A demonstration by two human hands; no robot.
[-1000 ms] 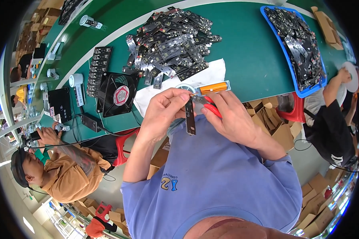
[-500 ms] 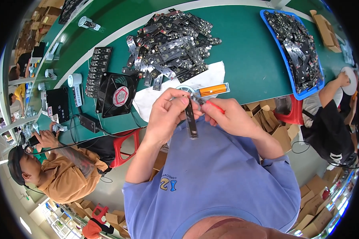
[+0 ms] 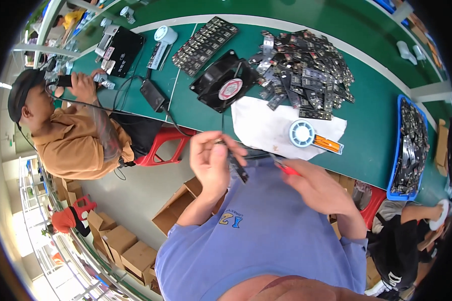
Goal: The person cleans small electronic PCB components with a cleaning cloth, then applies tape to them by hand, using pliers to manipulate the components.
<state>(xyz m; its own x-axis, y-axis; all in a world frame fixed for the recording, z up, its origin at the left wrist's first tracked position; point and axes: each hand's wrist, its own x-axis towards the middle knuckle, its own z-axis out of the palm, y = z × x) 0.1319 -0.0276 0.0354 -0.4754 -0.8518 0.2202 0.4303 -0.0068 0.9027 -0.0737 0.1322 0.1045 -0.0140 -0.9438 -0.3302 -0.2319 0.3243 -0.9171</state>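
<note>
On my head feed, left hand (image 3: 211,163) has thumb and fingers pinched on a narrow black circuit-board strip (image 3: 239,172), tilted, in front of the blue cotton shirt (image 3: 266,220). Right hand (image 3: 316,185) is wrapped round a red-handled metal hand tool (image 3: 290,170); I can't tell if the tool's own tips are apart or together. Tool and strip don't touch. Past the hands I've got a light-blue round-headed plastic handheld fan (image 3: 302,133), orange insert in its handle, on a white sheet (image 3: 258,123). Black square fan (image 3: 223,83) and heaped dark circuit boards (image 3: 311,75) sit beyond, on the green tabletop (image 3: 369,138).
</note>
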